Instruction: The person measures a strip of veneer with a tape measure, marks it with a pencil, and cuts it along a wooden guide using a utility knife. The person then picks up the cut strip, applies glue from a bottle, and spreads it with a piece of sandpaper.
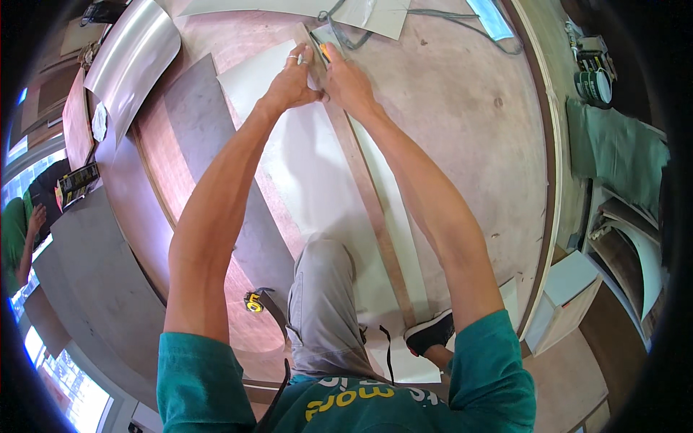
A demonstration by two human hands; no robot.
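A: What's the L hand [292, 83] doing?
B: Fingers part-spread, a bit bent, tips & thumb down on the long wood strip [372, 209], nr its far end. Not wrapped round anything, AFAICT.
A: & the R hand [348, 83]?
B: Closed round a small orange tool [324, 52], right beside the L hand, at the strip's R edge. Only a bit of the tool shows; can't tell if the tip touches anything.
A: Where's the strip exactly?
B: Flat on the white sheet [321, 169], running diag. from the hands down twd the R foot. White shows both sides of it.
A: Sheet's on what?
B: Big wood board [469, 144]. The person's knee [323, 267] is over the near part of the sheet; black shoe [430, 333] is just R of the strip's near end.
A: Anything else on the board?
B: Dark grey strip [195, 115] L of the sheet, yellow/blk tape measure [253, 302] nr the knee, grey cord [354, 36] past the hands, blue piece [491, 18] far R.
A: Round the edges?
B: Shiny curved sheet [137, 58] top L, green cloth [621, 155] off R, & a co-worker's hand [36, 219] far L, well apart.
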